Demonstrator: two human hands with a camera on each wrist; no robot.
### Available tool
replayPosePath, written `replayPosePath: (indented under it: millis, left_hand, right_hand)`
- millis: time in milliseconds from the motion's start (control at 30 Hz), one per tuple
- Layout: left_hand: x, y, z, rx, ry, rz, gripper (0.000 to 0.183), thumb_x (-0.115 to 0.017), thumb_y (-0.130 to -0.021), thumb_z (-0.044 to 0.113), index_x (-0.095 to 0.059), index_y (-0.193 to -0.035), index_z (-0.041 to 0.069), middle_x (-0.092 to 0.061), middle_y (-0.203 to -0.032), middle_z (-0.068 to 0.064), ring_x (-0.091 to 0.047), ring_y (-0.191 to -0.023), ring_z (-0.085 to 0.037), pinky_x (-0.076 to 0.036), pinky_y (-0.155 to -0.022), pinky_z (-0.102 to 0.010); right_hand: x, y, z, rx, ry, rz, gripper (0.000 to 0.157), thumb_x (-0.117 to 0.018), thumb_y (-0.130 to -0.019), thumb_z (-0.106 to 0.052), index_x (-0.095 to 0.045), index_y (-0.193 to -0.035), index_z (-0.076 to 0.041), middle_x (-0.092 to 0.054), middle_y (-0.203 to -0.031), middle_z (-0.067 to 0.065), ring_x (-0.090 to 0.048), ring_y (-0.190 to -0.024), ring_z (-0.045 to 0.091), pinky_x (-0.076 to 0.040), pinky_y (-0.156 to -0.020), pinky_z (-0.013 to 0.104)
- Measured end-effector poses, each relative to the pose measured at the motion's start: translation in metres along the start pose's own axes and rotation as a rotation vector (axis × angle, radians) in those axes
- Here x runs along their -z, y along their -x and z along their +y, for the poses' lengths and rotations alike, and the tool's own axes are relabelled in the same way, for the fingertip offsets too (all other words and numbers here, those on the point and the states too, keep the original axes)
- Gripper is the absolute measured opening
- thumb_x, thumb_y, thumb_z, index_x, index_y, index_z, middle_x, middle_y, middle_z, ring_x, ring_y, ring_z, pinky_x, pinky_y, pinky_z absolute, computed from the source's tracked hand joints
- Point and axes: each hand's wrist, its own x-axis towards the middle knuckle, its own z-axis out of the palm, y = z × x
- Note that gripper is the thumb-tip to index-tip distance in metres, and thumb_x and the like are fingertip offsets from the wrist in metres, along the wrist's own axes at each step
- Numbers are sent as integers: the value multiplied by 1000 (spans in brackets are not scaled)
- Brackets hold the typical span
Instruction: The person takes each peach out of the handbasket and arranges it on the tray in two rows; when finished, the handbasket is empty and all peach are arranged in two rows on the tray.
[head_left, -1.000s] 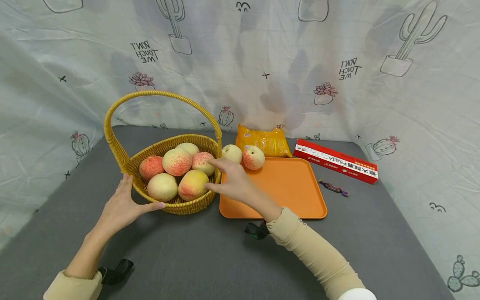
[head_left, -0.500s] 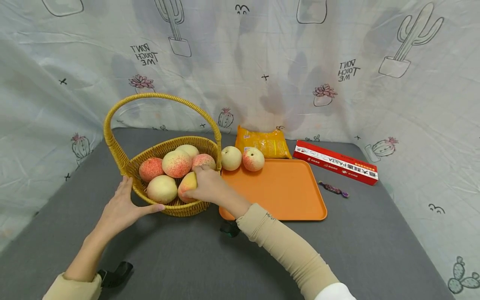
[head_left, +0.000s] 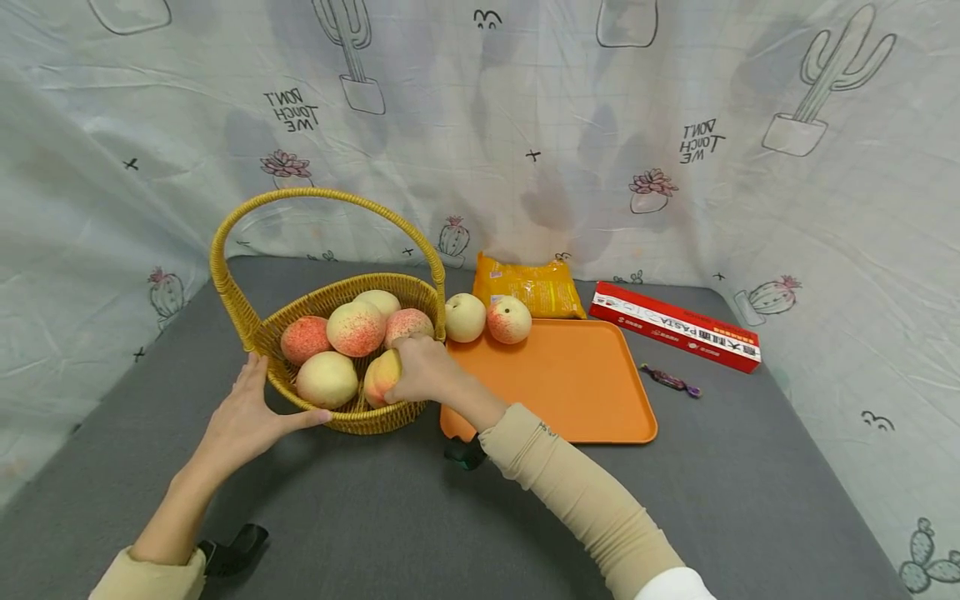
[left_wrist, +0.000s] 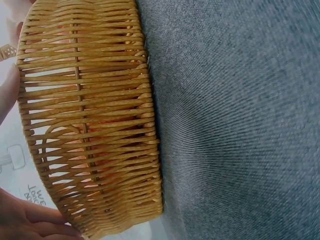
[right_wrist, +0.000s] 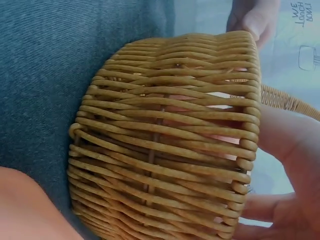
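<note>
A yellow wicker basket (head_left: 382, 422) with a tall arched handle holds several peaches. My right hand (head_left: 431, 372) reaches over its right rim and grips a yellow-and-red peach (head_left: 381, 379) at the front, partly covering it. My left hand (head_left: 243, 421) rests on the basket's left side, fingers straight at the rim and thumb stretched along the front rim. A pale peach (head_left: 327, 379), a red peach (head_left: 305, 339) and a pink-speckled peach (head_left: 356, 328) lie beside the gripped one. In the right wrist view the woven wall (right_wrist: 165, 130) hides the peach.
An orange tray (head_left: 570, 383) lies right of the basket, with two peaches (head_left: 509, 320) at its back left corner. Behind it sits an orange packet (head_left: 531, 287). A red pasta box (head_left: 675, 327) and a purple wrapped candy (head_left: 671, 381) lie farther right on the grey table (head_left: 360, 517).
My right hand has moved left into the basket and taken hold of the yellow-and-red peach, which has shifted slightly right. My left hand has stayed at the rim.
</note>
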Motion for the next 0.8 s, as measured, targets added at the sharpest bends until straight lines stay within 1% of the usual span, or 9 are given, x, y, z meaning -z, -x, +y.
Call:
replayPosePath:
  millis: [100,233,300,400,467,500,633,733,800]
  left_hand:
    - [0,0,1,3,2,-1,132,-75,-76,60,8,-148,-13,13,-152,-36,1,-140,-54,-18,-101,-74]
    - [0,0,2,5,0,5,132,-75,-75,60,7,-149,-13,12,-153,-36,1,-140,-54,-18,-101,-74]
    - [0,1,2,8,0,4,132,-75,-75,60,7,-149,-13,12,-153,-36,1,-140,-54,-18,-101,-74]
    - [0,1,2,8,-3,1,132,-75,-76,60,7,-148,-13,12,-153,-36,1,-140,-54,-18,-101,-74]
    - [0,1,2,8,-4,-1,132,-75,-76,60,7,-148,-13,13,-152,-36,1,-140,-54,-18,-101,-74]
    - [0,1,2,8,-5,-1,132,-74,-76,60,7,-148,-13,13,-152,-36,1,-140,-54,-18,-100,-74]
    - [1,0,3,4,-7,2,131,-74,-76,60,7,-148,-13,12,-152,-36,1,-140,-54,-19,-100,-74]
    - [1,1,3,3,-7,3,131,-74,-76,60,7,-148,-13,12,-152,-36,1,-140,-54,-19,-100,-74]
    - [0,1,3,7,-7,1,131,-74,-76,60,7,-148,-13,12,-152,-37,1,-140,-55,-19,-100,-74]
  right_hand:
    - [0,-2,2,6,-26,-4,40,-86,-68,-30,-66,-96,-10,-60,-80,-1,-59,-75,17,-46,-63,27]
    - [-2,-2,6,29,-64,29,43,-87,-66,-29,-69,-100,-11,-62,-82,-2,-59,-76,14,-45,-63,23]
    - [-3,-1,7,37,-97,54,49,-87,-65,-28,-70,-107,-12,-65,-89,-1,-59,-80,14,-46,-66,21]
    - [-4,1,10,46,-161,94,50,-86,-63,-27,-70,-108,-13,-68,-94,-2,-59,-83,13,-46,-69,20]
    - [-4,3,11,39,-210,118,57,-87,-63,-27,-70,-116,-13,-69,-103,-3,-60,-89,13,-46,-74,19]
    - [-4,4,12,39,-233,129,58,-87,-63,-28,-70,-116,-13,-69,-103,-4,-60,-89,12,-47,-75,19]
    - [-3,9,15,47,-316,195,65,-91,-60,-29,-70,-120,-14,-70,-110,-3,-61,-96,12,-47,-79,18]
    - [-2,13,17,80,-368,264,67,-93,-59,-29,-70,-120,-12,-71,-113,-1,-63,-98,12,-47,-81,17]
    - [-1,16,18,109,-425,303,67,-93,-59,-25,-70,-120,-9,-70,-114,2,-64,-99,12,-48,-82,16]
